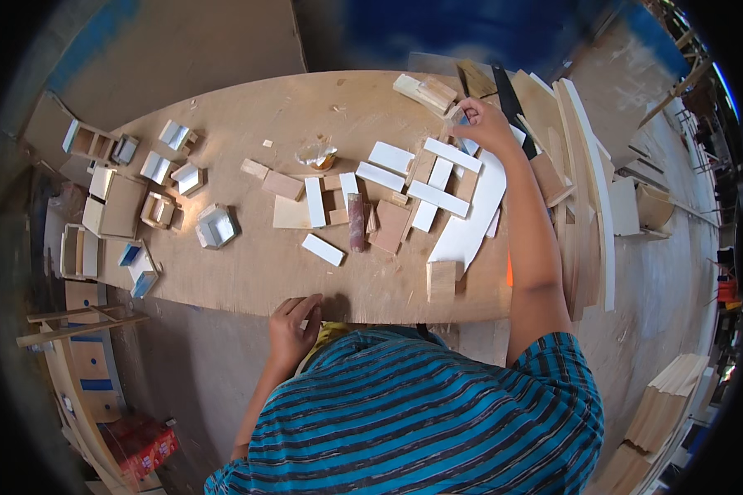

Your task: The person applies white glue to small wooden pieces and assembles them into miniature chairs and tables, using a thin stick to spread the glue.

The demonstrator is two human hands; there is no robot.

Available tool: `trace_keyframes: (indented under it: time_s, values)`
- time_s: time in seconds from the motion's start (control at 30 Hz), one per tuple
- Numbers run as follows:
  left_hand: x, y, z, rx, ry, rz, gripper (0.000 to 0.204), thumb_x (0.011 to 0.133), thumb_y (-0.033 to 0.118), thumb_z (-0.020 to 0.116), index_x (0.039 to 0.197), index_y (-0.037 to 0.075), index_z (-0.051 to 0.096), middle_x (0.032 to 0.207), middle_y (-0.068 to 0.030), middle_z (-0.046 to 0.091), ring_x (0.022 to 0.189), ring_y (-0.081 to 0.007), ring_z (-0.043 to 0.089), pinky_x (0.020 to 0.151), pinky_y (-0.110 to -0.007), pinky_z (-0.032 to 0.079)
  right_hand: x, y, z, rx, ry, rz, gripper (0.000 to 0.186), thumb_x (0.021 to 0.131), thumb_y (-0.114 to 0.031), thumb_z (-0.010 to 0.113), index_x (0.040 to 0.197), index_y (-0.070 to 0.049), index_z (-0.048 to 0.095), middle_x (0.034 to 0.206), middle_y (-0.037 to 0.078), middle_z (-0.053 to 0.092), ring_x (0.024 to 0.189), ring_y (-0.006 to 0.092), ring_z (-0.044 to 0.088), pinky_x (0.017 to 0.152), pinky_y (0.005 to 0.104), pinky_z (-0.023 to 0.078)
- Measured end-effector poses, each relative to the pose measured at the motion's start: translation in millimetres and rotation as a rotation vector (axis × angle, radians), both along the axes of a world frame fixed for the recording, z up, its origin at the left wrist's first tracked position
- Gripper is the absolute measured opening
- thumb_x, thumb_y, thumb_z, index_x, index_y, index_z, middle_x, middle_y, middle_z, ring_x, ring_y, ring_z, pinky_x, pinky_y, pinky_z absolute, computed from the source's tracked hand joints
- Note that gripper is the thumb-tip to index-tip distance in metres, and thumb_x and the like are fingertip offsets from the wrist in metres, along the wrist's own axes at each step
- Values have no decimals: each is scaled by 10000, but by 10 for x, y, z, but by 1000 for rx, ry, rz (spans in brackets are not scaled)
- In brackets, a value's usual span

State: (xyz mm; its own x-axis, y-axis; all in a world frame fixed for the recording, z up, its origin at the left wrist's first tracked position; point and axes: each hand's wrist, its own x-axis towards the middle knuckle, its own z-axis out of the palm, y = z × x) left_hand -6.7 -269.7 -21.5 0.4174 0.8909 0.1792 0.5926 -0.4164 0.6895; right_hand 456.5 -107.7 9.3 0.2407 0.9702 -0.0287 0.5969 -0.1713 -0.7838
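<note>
My right hand (480,125) reaches to the back right of the wooden table (223,99), its fingers closed at a small pale piece among the blocks; what they grip is unclear. Just below it lie crossed white strips (437,198) on a wooden square and a curved white board (479,231). My left hand (297,322) is at the front edge, fingers curled, their contents hidden. Mid-table are small wood pieces (392,223), a reddish-brown cylinder (357,223) and a small container (320,157) with amber contents. A wooden block (442,280) stands near the front edge.
Several small wooden box-like assemblies (99,198) occupy the left side of the table. Long boards and strips (586,206) are stacked along the right end, beside a dark saw-like tool (508,95). A wooden frame (82,363) and red box (136,445) stand lower left, stacked planks (660,404) lower right.
</note>
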Motion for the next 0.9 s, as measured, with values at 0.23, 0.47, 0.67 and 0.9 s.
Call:
trace_keyframes:
  time_s: [0.23, 0.47, 0.67, 0.9]
  values:
    - [-25, -17, 75, 23, 29, 16, 208, 766, -22, 666, 969, 17, 694, 880, -135, 703, 773, -304, 672, 686, -378, 539, -917, -205, 204, 156, -582, 210, 397, 704, -207, 780, 1072, -93, 682, 1130, 116, 623, 1094, 307, 561, 928, 403, 468]
    - [-16, 104, 114, 56, 0, -25, 221, 778, -28, 662, 991, 18, 701, 881, -139, 700, 797, -290, 679, 703, -348, 541, -1243, -313, -63, 142, -795, 361, 403, 704, -242, 790, 1077, -122, 696, 1240, 78, 576, 1223, 281, 470, 997, 413, 409]
    - [-89, 36, -9, 16, -25, 37, 221, 779, -41, 659, 990, 13, 699, 882, -139, 700, 772, -281, 680, 685, -341, 549, -1645, -784, 110, -128, -695, 530, 596, 639, -353, 818, 1146, -86, 655, 1126, 83, 612, 1140, 278, 516, 959, 412, 399]
    - [-68, -9, 22, 72, -18, 23, 227, 775, -49, 658, 991, 10, 695, 876, -139, 699, 767, -284, 678, 679, -344, 547, -1740, -887, 59, -101, -764, 533, 811, 550, -417, 845, 1225, -43, 594, 1133, 110, 604, 1119, 269, 529, 961, 423, 367]
